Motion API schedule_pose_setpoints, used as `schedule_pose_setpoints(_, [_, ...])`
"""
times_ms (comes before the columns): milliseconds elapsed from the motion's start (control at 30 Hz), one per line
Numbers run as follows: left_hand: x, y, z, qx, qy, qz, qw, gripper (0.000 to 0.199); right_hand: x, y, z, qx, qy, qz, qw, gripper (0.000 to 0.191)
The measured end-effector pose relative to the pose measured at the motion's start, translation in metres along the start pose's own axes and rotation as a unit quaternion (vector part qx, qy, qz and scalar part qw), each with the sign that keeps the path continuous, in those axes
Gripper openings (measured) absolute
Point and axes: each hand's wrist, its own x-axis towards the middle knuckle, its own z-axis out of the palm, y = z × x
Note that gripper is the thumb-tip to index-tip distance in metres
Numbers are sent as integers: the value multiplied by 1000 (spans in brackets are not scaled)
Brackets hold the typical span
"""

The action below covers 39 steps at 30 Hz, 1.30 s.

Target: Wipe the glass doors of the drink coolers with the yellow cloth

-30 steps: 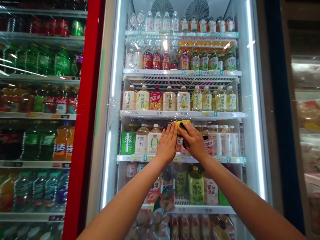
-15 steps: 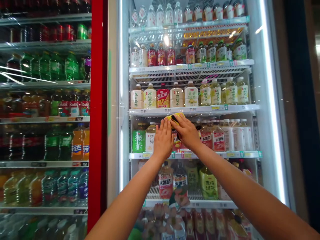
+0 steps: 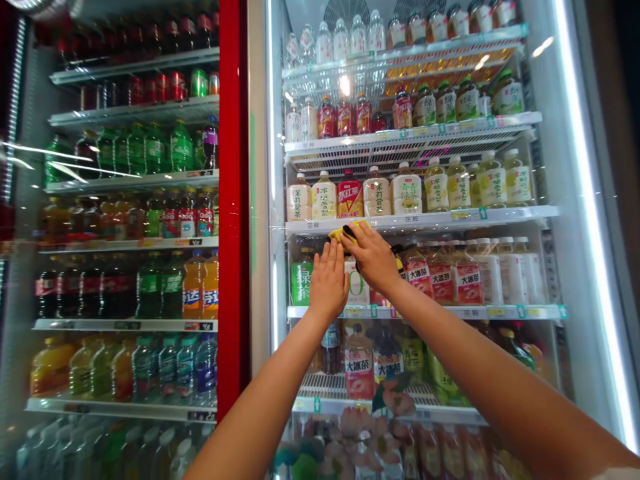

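Observation:
A yellow cloth with black edging (image 3: 345,231) is pressed against the glass door in front of the bottle shelves. My right hand (image 3: 371,257) lies over the cloth, its fingers bent around part of it. Close beside it on the left, my left hand (image 3: 329,280) is laid flat on the glass, fingers stretched upward, with the tips at the cloth's lower edge. Behind the glass, just above the hands, stands a red tea bottle (image 3: 349,193) on a white shelf (image 3: 440,220). Part of the cloth is hidden under the right hand.
The cooler's bright light strips (image 3: 593,220) run down both sides of the door. To the left, past a red frame (image 3: 234,200), another cooler holds rows of soda bottles (image 3: 150,287). Flower shapes (image 3: 360,427) show low on the glass.
The view has turned left, showing more of the left cooler. Both hands and the cloth have shifted a little left across the glass relative to the bottles behind it.

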Motion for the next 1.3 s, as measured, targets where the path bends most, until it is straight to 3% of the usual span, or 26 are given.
schedule_pose_setpoints(100, [-14,5,4,2,-19,21,1000,66,-18,4,-11,-15,-28,-34,999,49])
schedule_pose_setpoints(167, [-11,8,1,8,-35,31,999,65,-17,10,-16,-21,-29,-32,999,46])
schedule_pose_setpoints(267, [7,1,-8,13,-39,15,999,65,7,8,-9,-15,-13,2,1000,43])
schedule_pose_setpoints(367, [17,-17,-17,9,-23,-20,999,65,33,-12,10,-2,8,31,999,43])
schedule_pose_setpoints(500, [-8,-38,-13,3,8,-47,999,68,28,-41,26,13,0,-11,1000,44])
schedule_pose_setpoints(633, [-38,-38,-5,0,3,-29,1000,67,2,-39,19,20,-27,-69,997,43])
schedule_pose_setpoints(767, [-25,-44,-11,10,-12,-5,1000,67,13,-28,19,26,-13,-51,998,44])
schedule_pose_setpoints(900, [-7,-66,-19,26,2,-29,999,71,45,-46,41,30,38,2,999,46])
schedule_pose_setpoints(1033, [-29,-80,-14,21,26,-70,997,70,44,-74,56,27,32,-21,999,40])
schedule_pose_setpoints(1167, [-57,-78,-4,11,25,-74,997,67,25,-76,49,31,-18,-96,995,38])
schedule_pose_setpoints(1300, [-45,-85,-13,25,17,-80,996,66,42,-76,51,33,-24,-75,996,39])
